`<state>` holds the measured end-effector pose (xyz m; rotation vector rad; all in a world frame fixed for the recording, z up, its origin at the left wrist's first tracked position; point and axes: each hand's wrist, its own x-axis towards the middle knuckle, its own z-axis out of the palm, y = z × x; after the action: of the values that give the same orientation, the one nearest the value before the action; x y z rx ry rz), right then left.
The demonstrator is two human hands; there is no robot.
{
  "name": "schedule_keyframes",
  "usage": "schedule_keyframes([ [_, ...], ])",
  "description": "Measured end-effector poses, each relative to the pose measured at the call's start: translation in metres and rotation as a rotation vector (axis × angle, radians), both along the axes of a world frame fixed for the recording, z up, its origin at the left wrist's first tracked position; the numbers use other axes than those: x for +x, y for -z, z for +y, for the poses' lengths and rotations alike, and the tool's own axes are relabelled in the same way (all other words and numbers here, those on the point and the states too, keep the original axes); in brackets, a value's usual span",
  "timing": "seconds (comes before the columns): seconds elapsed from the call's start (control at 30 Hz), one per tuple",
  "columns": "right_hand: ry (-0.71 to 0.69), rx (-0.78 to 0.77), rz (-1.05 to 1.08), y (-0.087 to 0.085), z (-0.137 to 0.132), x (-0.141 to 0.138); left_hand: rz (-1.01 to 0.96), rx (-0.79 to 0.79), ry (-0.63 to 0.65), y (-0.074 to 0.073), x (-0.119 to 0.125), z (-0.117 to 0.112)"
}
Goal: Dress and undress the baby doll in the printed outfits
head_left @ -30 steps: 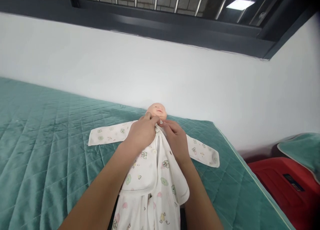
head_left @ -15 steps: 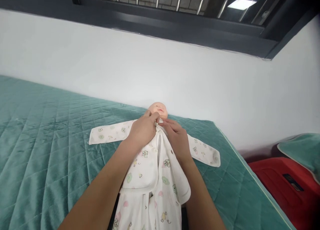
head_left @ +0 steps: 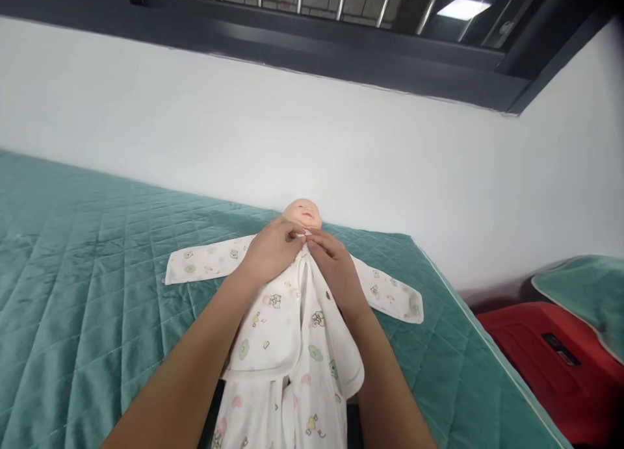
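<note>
A baby doll lies on its back with its head near the wall. It wears a white printed baby jacket with both sleeves spread out sideways, over matching printed trousers. My left hand pinches the jacket's edge at the neck, just under the doll's chin. Close against it, my right hand pinches the other front edge at the collar. Below my hands the front hangs apart, and a pale button shows on the left panel. The fastening between my fingertips is hidden.
A green quilted cover spreads under the doll, its edge running down on the right. Beyond that edge stands a red plastic object with a green cloth over it. A white wall and a dark window frame rise behind.
My left hand has turned lower and flatter at the collar, and my fingertips have come closer together. The whole view has shifted slightly.
</note>
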<state>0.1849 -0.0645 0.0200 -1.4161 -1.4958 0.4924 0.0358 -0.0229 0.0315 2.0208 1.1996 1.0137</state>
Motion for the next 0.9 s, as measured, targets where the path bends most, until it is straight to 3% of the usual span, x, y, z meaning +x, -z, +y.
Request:
schedule_keyframes([
  [0.13,-0.051,-0.06,0.007,-0.0004,-0.0017,0.0,0.045,-0.035,0.019,-0.0017,-0.0015,-0.0001],
  [0.37,-0.048,-0.055,0.026,-0.0026,-0.0044,-0.0009,0.135,0.12,-0.017,0.004,0.002,0.0014],
  [0.7,-0.062,-0.04,0.063,0.0017,-0.0027,0.0014,0.029,0.01,0.003,0.0001,-0.0017,0.0006],
  [0.9,-0.086,-0.009,0.061,0.0038,-0.0063,0.0032,-0.088,0.045,-0.072,-0.0003,-0.0001,-0.0058],
])
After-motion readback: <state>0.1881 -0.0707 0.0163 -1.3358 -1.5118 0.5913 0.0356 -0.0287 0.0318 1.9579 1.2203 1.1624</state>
